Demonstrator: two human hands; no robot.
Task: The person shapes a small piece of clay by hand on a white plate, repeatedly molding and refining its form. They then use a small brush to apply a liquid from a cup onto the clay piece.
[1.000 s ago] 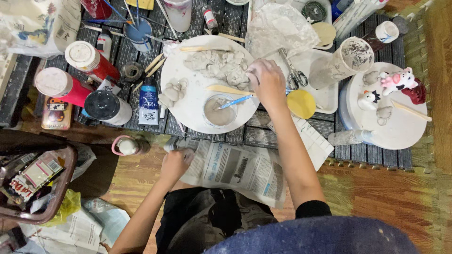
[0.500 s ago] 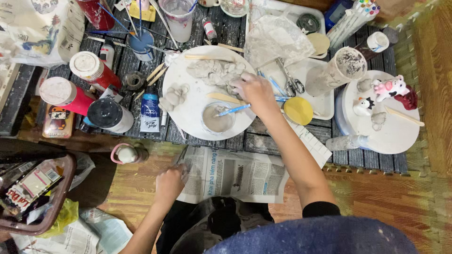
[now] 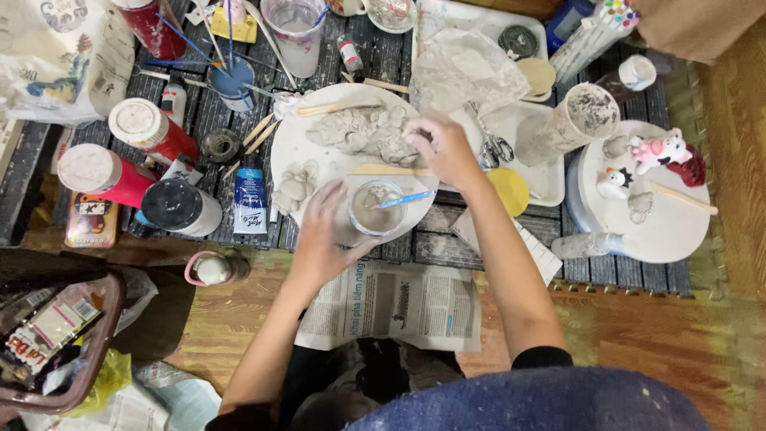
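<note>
My left hand (image 3: 323,235) rests on the near rim of a round white board (image 3: 297,136), its fingers against a small cup of grey slip (image 3: 375,209) with a blue brush in it. My right hand (image 3: 440,148) is over the far side of the board, fingertips pinching at a lump of grey clay (image 3: 363,132). Small clay pieces (image 3: 294,187) lie at the board's left edge. A wooden stick (image 3: 391,169) lies across the board between my hands.
Red and black paint tubs (image 3: 132,156) stand at the left beside a blue paint tube (image 3: 250,201). A second round board (image 3: 650,207) with small painted figures sits at the right. A white tray (image 3: 511,152) holds scissors, plastic wrap and a yellow sponge. Newspaper (image 3: 395,303) lies over my lap.
My left hand has come up from the newspaper to the board's rim and the slip cup. My right hand has shifted back onto the grey clay lump.
</note>
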